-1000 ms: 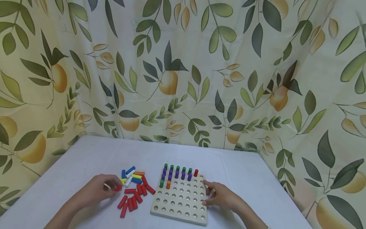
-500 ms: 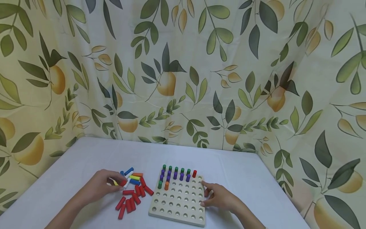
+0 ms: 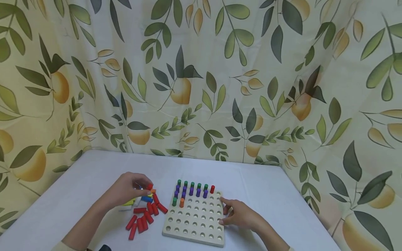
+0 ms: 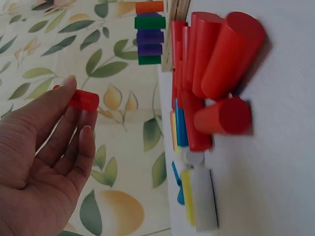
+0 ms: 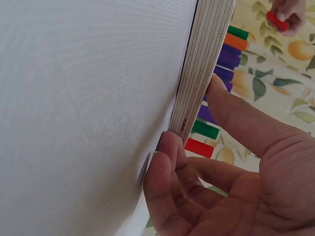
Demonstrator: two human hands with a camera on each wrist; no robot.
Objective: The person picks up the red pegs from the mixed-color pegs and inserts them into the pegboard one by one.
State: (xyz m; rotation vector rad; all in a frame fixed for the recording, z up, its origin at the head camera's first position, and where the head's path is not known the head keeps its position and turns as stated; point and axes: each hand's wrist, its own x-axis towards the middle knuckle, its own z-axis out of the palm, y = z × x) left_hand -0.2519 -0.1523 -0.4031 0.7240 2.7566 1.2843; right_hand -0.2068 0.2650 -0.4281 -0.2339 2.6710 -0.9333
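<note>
My left hand (image 3: 130, 188) pinches a red peg (image 4: 84, 100) between thumb and fingers, raised above the loose pegs in the head view. Below it lies a scattered pile of red pegs (image 3: 140, 225), with blue (image 3: 147, 199), yellow (image 3: 129, 202) and white (image 3: 125, 208) ones, partly covered by the hand. A pale wooden pegboard (image 3: 194, 233) lies right of the pile. Standing in its far rows are green (image 3: 192, 185) and purple (image 3: 191, 191) pegs, one red and one orange peg (image 3: 182, 202). My right hand (image 3: 240, 214) grips the board's right edge, thumb and fingertips against it.
A white-covered table (image 3: 251, 184) carries everything. Behind it and at both sides hangs a curtain (image 3: 201, 122) printed with leaves and fruit. A small dark object (image 3: 105, 248) shows at the bottom edge, beside the left forearm.
My left hand has risen and moved right over the pile, still pinching the red peg. A yellow and a white peg now show beneath its wrist. My right hand keeps its place on the board.
</note>
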